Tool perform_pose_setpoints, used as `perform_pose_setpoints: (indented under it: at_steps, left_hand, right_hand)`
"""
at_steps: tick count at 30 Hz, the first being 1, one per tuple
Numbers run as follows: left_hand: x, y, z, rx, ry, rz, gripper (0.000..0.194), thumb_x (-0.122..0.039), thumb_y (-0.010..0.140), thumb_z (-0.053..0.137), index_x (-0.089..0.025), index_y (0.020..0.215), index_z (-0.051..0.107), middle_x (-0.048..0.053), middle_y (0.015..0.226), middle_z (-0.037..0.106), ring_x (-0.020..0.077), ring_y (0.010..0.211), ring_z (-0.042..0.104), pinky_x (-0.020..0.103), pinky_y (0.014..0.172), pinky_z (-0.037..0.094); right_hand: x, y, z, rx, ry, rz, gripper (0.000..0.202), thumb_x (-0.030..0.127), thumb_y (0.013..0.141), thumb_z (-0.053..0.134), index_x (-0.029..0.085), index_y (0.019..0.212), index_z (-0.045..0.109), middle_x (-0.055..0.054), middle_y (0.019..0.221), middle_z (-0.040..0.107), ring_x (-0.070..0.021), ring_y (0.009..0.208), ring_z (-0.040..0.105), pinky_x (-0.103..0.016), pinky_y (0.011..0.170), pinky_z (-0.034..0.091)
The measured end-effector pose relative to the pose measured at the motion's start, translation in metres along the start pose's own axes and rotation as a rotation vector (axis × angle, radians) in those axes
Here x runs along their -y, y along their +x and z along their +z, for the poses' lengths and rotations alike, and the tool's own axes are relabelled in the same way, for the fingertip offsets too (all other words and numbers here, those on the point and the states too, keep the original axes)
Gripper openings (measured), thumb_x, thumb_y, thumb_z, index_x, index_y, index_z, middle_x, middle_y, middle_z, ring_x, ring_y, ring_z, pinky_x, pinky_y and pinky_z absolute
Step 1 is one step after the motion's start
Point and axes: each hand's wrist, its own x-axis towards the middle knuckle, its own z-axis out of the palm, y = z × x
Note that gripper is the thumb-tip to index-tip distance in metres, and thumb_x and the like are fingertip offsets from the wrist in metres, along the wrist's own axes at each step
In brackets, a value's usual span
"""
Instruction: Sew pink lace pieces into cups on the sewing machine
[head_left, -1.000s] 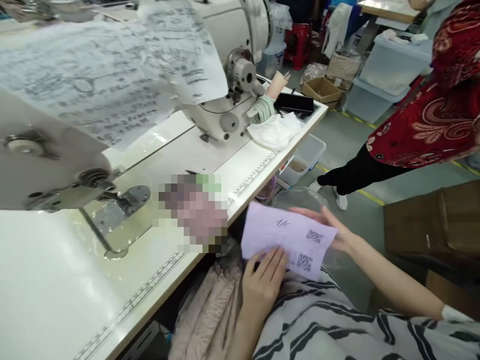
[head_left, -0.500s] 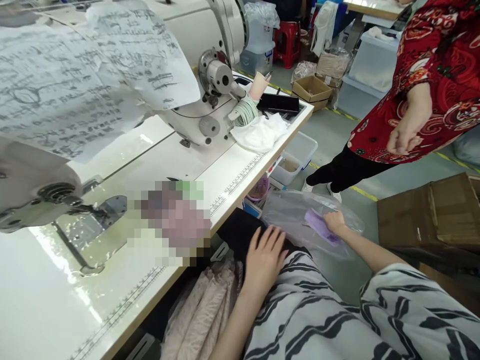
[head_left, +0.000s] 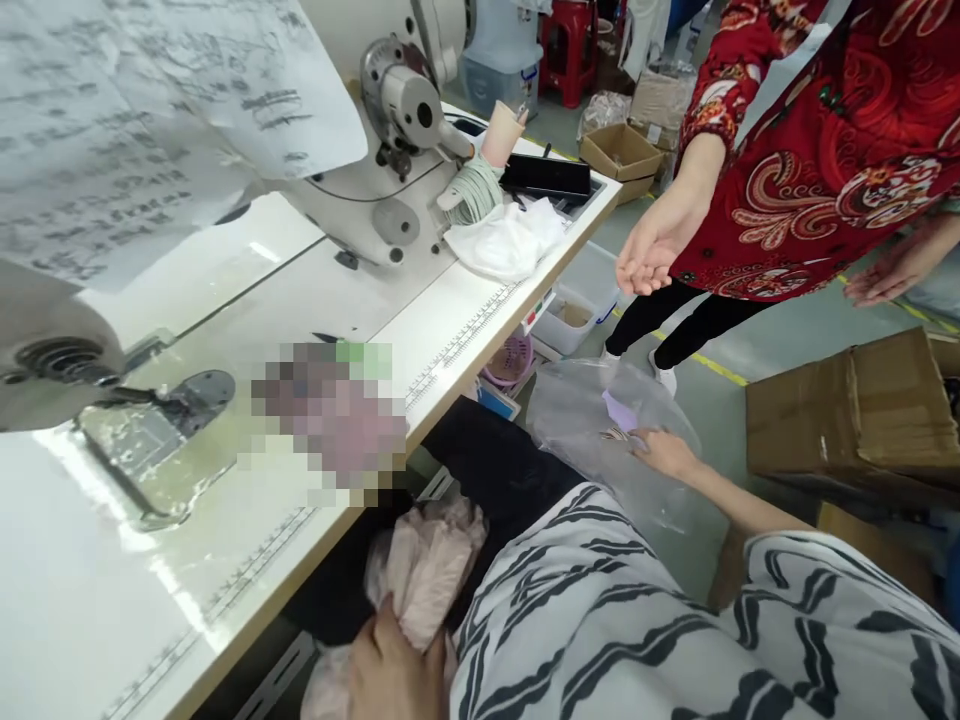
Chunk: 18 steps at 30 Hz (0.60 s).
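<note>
Cloth [head_left: 435, 570] fills the left hand [head_left: 397, 668] beside the table [head_left: 82, 600]; the right hand [head_left: 666, 455] meets a plastic bag [head_left: 570, 415], its grip unclear.

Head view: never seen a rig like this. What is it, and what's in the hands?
No robot: a person's bare hands, filmed by one camera worn on the head, looking forward and down. The left hand touches a pale pink fabric bundle. The right hand is at a clear plastic bag, by a purple slip; neither grip shows clearly. On the white table: a sewing machine, green cord, white cloth, and something pixelated.
</note>
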Motion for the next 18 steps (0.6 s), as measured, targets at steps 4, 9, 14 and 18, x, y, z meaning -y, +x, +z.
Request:
perform_pose_setpoints:
  at_steps: [4, 9, 14, 18]
  left_hand:
    - [-0.007, 0.017, -0.033, 0.157, -0.359, -0.058, 0.039, -0.039, 0.081, 0.044, -0.014, 0.105, 0.063, 0.014, 0.093, 0.071, 0.0337, 0.087, 0.067, 0.037, 0.066, 0.052]
    - [-0.058, 0.048, -0.092, 0.301, -0.914, -0.030, 0.031, -0.036, 0.066, 0.060, -0.014, 0.087, 0.069, 0.007, 0.090, 0.074, 0.0294, 0.090, 0.067, 0.031, 0.074, 0.052]
    - [-0.167, 0.102, -0.129, 0.507, -1.416, 0.033, 0.030, -0.025, 0.063, 0.070, -0.012, 0.090, 0.070, 0.004, 0.083, 0.073, 0.0214, 0.080, 0.067, 0.024, 0.069, 0.049]
    - [-0.234, 0.132, -0.137, 0.534, -1.596, 0.112, 0.029, -0.028, 0.064, 0.069, -0.011, 0.087, 0.069, 0.006, 0.082, 0.072, 0.0203, 0.079, 0.067, 0.026, 0.073, 0.050]
  right_hand:
    - [0.001, -0.022, 0.012, -0.027, -0.054, -0.097, 0.039, 0.041, 0.096, 0.045, 0.022, 0.129, 0.053, -0.010, 0.133, 0.056, -0.0244, 0.122, 0.052, -0.051, 0.111, 0.029]
    - [-0.003, -0.038, 0.025, 0.038, -0.017, -0.180, 0.060, 0.063, 0.090, 0.037, 0.023, 0.131, 0.055, -0.008, 0.131, 0.060, -0.0289, 0.121, 0.055, -0.049, 0.118, 0.013]
    - [-0.005, -0.063, 0.037, 0.066, 0.067, -0.240, 0.068, 0.071, 0.086, 0.034, 0.026, 0.135, 0.052, -0.005, 0.132, 0.060, -0.0280, 0.112, 0.061, -0.051, 0.119, 0.007]
    - [-0.007, -0.080, 0.042, 0.032, 0.104, -0.258, 0.070, 0.071, 0.085, 0.036, 0.025, 0.136, 0.051, -0.006, 0.132, 0.059, -0.0294, 0.121, 0.055, -0.052, 0.119, 0.004]
